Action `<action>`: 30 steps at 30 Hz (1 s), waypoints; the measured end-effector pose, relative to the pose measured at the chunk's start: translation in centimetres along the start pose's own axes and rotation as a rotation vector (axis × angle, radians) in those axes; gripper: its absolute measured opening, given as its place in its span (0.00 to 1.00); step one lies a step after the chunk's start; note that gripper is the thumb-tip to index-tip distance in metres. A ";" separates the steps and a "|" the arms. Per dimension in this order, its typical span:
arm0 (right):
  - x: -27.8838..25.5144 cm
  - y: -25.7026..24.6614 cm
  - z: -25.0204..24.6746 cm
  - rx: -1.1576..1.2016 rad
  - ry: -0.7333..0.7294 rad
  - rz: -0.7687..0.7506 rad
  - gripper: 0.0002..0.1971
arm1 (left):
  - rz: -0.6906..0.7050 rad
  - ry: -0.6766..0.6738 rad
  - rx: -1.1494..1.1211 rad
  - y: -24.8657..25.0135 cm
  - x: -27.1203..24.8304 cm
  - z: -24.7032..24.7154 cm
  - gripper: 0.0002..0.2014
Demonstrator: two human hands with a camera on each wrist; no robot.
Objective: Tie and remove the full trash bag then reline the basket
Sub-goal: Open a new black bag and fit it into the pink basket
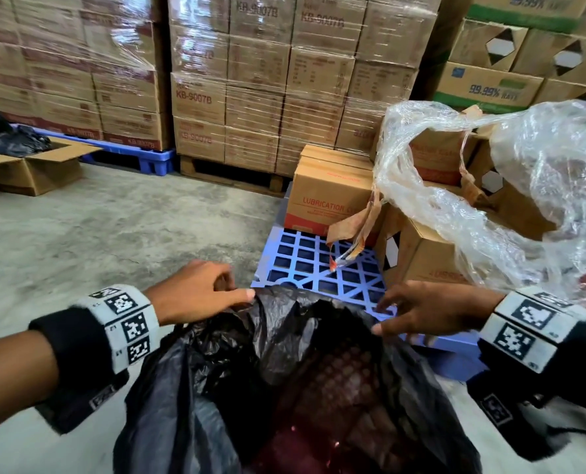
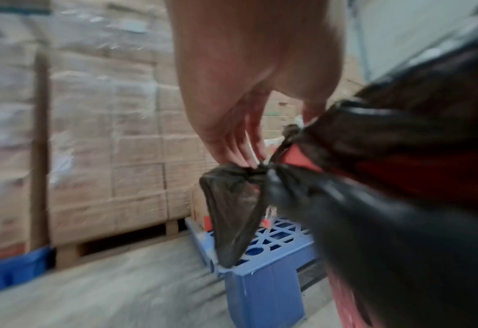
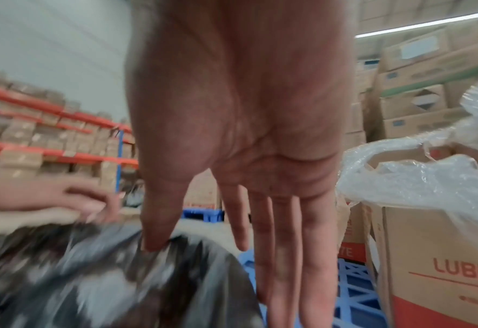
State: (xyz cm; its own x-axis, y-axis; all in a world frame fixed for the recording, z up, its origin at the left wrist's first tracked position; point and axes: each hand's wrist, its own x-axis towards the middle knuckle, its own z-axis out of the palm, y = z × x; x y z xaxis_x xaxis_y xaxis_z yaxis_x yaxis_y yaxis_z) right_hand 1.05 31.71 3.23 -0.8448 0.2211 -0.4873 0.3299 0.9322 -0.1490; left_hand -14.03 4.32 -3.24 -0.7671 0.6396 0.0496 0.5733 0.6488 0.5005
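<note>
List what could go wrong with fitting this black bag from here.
The left hand pinches only a knotted corner of the black bag, so the thin film might tear or slip off the red basket. The right hand is open with just its thumb touching, so that side may sag inward.

A grey concrete floor (image 1: 120, 230) spreads across the warehouse, with shrink-wrapped stacks of cardboard cartons (image 1: 260, 83) on pallets filling the far side from ten to one o'clock. At two o'clock a blue plastic pallet (image 1: 319, 265) carries boxes printed "LUBRICATION" (image 1: 329, 196) with loose clear plastic film (image 1: 510, 186) draped over them, and an open cardboard box (image 1: 28, 169) holding dark bags sits on the floor at ten o'clock. The right wrist view shows orange racking shelves (image 3: 49, 133) loaded with cartons against a pale wall (image 3: 63, 44), and a strip light (image 3: 417, 26) overhead.
</note>
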 end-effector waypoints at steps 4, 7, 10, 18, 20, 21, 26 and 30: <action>-1.0 1.1 3.5 -0.143 0.009 0.046 0.24 | 0.069 -0.180 0.193 0.9 1.3 1.9 0.25; -0.7 2.1 6.1 -0.053 0.061 0.048 0.22 | -0.006 -0.262 0.326 -0.2 1.6 3.3 0.25; -0.8 1.9 6.5 -0.060 0.043 0.069 0.29 | -0.071 -0.276 0.395 0.1 1.7 3.2 0.27; -7.1 -0.2 6.7 -0.283 0.182 -0.500 0.23 | 0.520 -0.452 0.301 5.8 -7.2 0.0 0.26; -8.7 -0.7 8.8 -0.270 0.001 -0.593 0.27 | 0.439 -0.823 0.312 6.4 -9.8 0.7 0.24; -9.3 -0.9 9.6 -0.365 -0.074 -0.583 0.35 | 0.345 -0.951 0.410 6.4 -10.6 1.3 0.25; -8.8 -0.9 10.6 -0.607 -0.135 -0.442 0.50 | 0.178 -1.012 0.780 6.3 -11.4 3.0 0.27; -9.3 -1.7 10.2 -0.403 -0.046 -0.502 0.35 | 0.406 -0.800 0.428 7.0 -11.3 1.8 0.19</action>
State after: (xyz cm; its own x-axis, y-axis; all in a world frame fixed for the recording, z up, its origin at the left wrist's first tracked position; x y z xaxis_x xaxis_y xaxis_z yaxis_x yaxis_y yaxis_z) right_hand 12.63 25.17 -0.76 -0.8332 -0.2739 -0.4804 -0.2925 0.9555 -0.0375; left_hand -0.82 2.34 -1.86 -0.1599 0.8338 -0.5285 0.9257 0.3126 0.2131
